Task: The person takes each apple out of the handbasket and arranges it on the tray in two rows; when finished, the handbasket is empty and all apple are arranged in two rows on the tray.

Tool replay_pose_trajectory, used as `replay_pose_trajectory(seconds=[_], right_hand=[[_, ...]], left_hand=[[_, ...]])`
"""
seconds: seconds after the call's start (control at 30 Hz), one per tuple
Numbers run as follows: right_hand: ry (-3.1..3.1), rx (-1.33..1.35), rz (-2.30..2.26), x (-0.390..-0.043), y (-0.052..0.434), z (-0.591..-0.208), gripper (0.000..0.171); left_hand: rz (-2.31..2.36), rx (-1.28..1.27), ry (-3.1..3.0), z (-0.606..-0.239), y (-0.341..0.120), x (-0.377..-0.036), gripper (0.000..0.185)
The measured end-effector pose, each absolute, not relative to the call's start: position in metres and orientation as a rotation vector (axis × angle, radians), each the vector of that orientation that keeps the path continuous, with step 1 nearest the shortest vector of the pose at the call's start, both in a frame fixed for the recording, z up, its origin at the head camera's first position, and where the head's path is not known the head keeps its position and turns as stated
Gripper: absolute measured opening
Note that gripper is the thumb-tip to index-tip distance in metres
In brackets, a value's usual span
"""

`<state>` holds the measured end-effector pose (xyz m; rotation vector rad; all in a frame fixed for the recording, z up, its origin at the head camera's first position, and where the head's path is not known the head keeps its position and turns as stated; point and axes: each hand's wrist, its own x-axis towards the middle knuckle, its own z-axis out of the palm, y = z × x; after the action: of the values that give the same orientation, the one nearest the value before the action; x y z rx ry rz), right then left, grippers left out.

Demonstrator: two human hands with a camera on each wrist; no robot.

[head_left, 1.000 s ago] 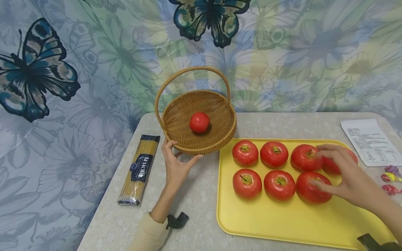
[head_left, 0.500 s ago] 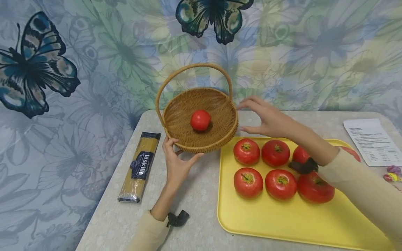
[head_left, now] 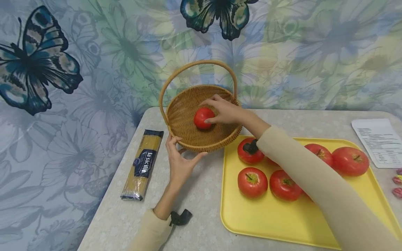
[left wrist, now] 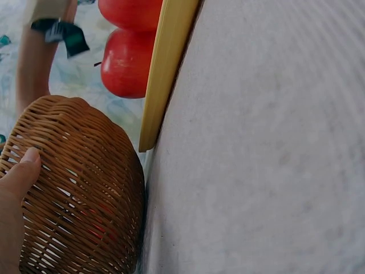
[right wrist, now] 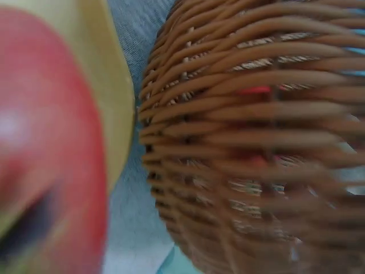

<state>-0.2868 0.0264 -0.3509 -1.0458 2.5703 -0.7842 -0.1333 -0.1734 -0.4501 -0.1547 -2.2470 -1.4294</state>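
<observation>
A brown wicker basket [head_left: 179,127] with a tall arched handle stands at the far side of the table, its opening turned toward me. Inside it lies one round red apple [head_left: 200,119], its stem not visible. My left hand [head_left: 180,164] holds the basket's near left rim, fingers over the edge; in the left wrist view its thumb [left wrist: 25,168] presses the outer weave. Reaching over the right rim, my right hand [head_left: 224,111] has its thumb and fingers curved round the apple. Through the weave in the right wrist view, only bits of red show; the hand itself is out of that view.
A yellow tray [head_left: 245,219] to the right bears several big red apples [head_left: 252,182], partly hidden by my right sleeve. Left of the basket lies a pack of spaghetti [head_left: 142,165]. A printed sheet [head_left: 378,143] and wrapped candies [head_left: 397,192] sit at the far right.
My right hand has moved left from above the tray, past the basket's right side, and into the basket to the apple. The left hand keeps its hold on the rim.
</observation>
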Motion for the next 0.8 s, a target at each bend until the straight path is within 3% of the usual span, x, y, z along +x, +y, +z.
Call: replay_pose_trajectory(seconds=[0.37, 0.8], right_hand=[[2.459, -0.924, -0.632, -0.302, 0.006, -0.374, 0.077], [2.570, -0.902, -0.633, -0.302, 0.003, -0.382, 0.048]], left_hand=[[-1.458, -0.179, -2.232, -0.447, -0.168, -0.133, 0.081], [-1.436, -0.148, -2.260, -0.450, -0.172, -0.131, 0.084]])
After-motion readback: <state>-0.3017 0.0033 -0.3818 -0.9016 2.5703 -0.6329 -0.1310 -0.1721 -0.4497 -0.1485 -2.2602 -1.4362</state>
